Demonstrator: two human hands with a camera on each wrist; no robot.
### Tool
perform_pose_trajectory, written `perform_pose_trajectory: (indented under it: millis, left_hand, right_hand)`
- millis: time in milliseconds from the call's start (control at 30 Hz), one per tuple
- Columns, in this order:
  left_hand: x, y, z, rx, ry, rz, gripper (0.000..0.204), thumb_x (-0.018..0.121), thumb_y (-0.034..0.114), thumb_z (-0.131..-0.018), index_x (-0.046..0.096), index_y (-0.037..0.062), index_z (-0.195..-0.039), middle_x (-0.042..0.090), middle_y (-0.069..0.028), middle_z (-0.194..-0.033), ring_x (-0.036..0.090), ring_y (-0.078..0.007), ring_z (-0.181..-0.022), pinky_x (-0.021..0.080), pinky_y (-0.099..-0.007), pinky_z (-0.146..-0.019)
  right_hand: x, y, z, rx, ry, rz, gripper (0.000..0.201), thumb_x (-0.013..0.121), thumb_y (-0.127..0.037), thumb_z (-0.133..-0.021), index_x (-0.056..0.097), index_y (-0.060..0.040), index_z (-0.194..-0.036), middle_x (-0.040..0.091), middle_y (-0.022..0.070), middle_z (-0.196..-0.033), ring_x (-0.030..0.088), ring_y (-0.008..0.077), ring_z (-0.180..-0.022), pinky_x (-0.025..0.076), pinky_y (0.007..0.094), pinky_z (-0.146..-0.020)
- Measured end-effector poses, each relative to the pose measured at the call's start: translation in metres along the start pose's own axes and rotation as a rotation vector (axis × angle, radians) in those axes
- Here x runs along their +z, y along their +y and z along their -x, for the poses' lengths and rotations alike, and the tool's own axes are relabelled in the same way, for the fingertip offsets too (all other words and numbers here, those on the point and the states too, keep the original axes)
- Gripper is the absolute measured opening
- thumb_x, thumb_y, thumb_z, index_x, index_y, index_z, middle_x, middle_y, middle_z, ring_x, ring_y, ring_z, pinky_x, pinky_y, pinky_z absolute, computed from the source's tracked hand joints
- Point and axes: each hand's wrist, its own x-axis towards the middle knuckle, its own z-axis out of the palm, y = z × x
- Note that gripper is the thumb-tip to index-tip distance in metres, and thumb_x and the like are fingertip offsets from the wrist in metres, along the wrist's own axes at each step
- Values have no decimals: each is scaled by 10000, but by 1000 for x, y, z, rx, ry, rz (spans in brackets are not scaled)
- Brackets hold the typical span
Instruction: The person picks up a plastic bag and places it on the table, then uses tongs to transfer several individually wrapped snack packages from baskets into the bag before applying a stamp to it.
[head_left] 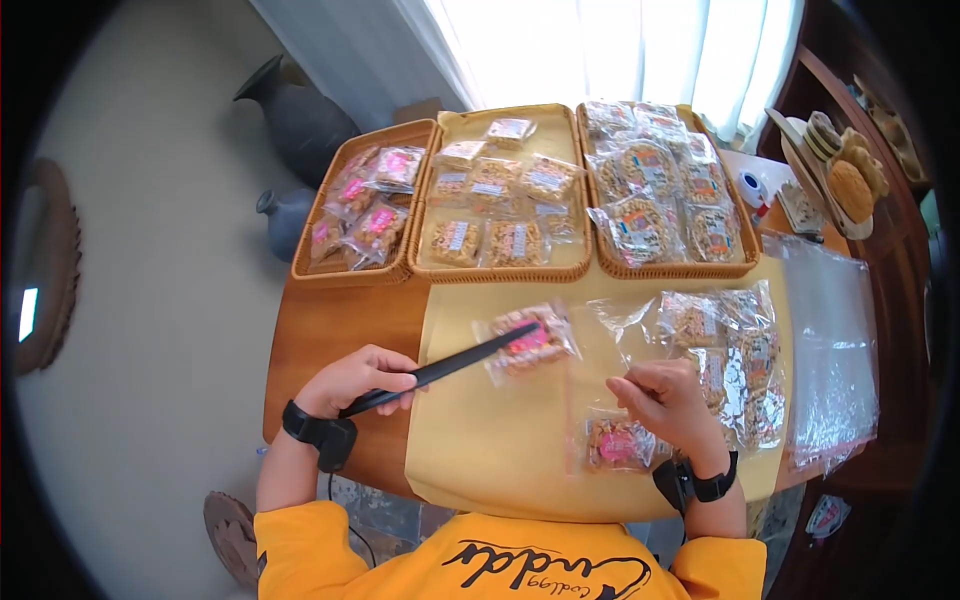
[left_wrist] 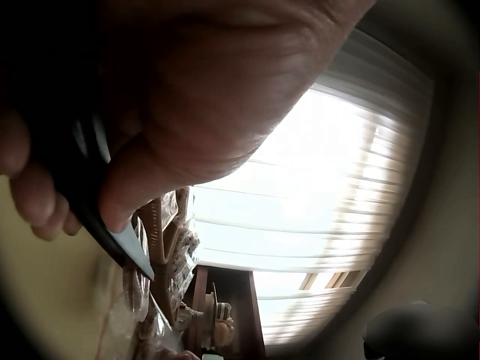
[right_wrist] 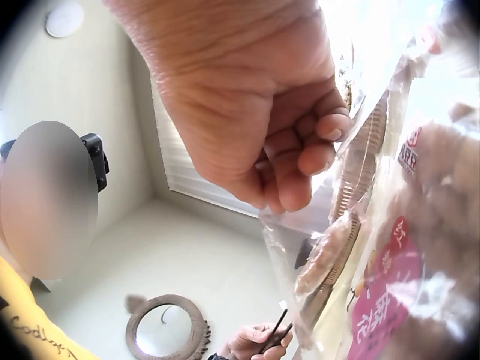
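Black tongs (head_left: 440, 370) lie in the grip of my left hand (head_left: 360, 384), thumb on top. Their tips are at the pink label of a clear-wrapped snack packet (head_left: 545, 350), over the yellow cloth. My right hand (head_left: 665, 400) has curled fingers and pinches the edge of a large clear bag (right_wrist: 279, 232) between thumb and fingertips. Inside that bag, below the hand, shows a pink-labelled packet (head_left: 612, 446). In the left wrist view my left hand (left_wrist: 202, 97) wraps the dark tongs (left_wrist: 90, 202).
Three wicker trays (head_left: 500, 273) of wrapped packets stand along the back. At the right lie a filled clear bag (head_left: 750, 350) and flat plastic bags (head_left: 830, 350). Bread-shaped items (head_left: 852, 185) sit on a board at the far right. Dark vases (head_left: 300, 120) stand behind on the left.
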Motion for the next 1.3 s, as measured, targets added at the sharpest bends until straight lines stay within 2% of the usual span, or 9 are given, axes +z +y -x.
perform_pose_trajectory:
  millis: [33, 167, 233, 367, 433, 600, 833, 1100, 1300]
  left_hand:
    - [-10, -3, 9, 5, 14, 6, 249, 653, 195, -895, 669, -22, -1016, 648, -57, -731, 557, -84, -544, 444, -202, -536]
    - [-50, 0, 32, 160, 272, 119, 258, 610, 209, -932, 625, -30, -1025, 655, -76, -751, 577, -99, -521, 463, -199, -498]
    - [-73, 10, 31, 218, 352, 129, 249, 594, 214, -945, 627, -19, -1025, 655, -67, -749, 583, -96, -519, 472, -191, -486]
    - [-123, 38, 13, 275, 507, 130, 236, 565, 251, -971, 626, 30, -1028, 641, -20, -748, 579, -68, -570, 477, -186, -466]
    - [-144, 50, 0, 261, 594, 255, 254, 563, 279, -974, 616, 35, -1022, 643, -19, -754, 582, -68, -585, 482, -193, -471]
    - [-158, 44, -2, 209, 698, 118, 267, 557, 278, -980, 612, 19, -1014, 650, -50, -759, 583, -84, -556, 486, -212, -450]
    - [-87, 8, 30, 197, 565, -74, 290, 548, 273, -981, 602, 10, -1091, 650, -28, -750, 575, -55, -525, 461, -170, -442]
    - [27, 7, 21, -39, -36, -192, 375, 672, 187, -892, 616, -33, -1190, 676, -23, -830, 562, -56, -626, 468, -206, -577]
    - [58, 20, 1, -62, -120, -407, 394, 690, 237, -891, 635, -9, -1194, 650, -9, -808, 542, -61, -636, 463, -218, -589]
  right_hand:
    - [1, -1, 1, 56, 4, -8, 278, 718, -141, -831, 582, -10, -627, 462, 148, -528, 421, 286, -437, 353, 344, -438]
    - [4, 1, 1, 38, 11, -26, 278, 724, -131, -826, 580, -1, -626, 447, 140, -516, 405, 263, -430, 340, 333, -434]
    - [1, -1, 0, -14, -12, 52, 290, 679, -90, -869, 582, 12, -616, 518, 71, -485, 539, 118, -425, 376, 272, -421]
    - [1, 1, 0, -12, -7, 50, 283, 677, -86, -868, 585, 13, -619, 517, 72, -487, 538, 118, -424, 375, 271, -421]
    - [2, 0, 1, 56, 9, -12, 294, 722, -131, -835, 568, 0, -621, 435, 125, -513, 392, 221, -428, 329, 324, -432]
    - [1, 2, 1, 70, 9, -24, 299, 722, -129, -837, 563, 1, -620, 440, 127, -513, 396, 221, -430, 334, 323, -432]
    - [1, -3, -1, 56, 10, -30, 299, 717, -130, -840, 567, -7, -612, 462, 129, -507, 402, 245, -425, 347, 327, -431]
    - [1, -3, -1, 30, 65, -77, 342, 696, -145, -867, 547, -9, -591, 520, 107, -504, 506, 176, -410, 370, 313, -417]
    - [-1, -2, -1, -21, 71, -90, 325, 682, -142, -888, 578, -18, -606, 542, 62, -504, 519, 120, -422, 371, 274, -412]
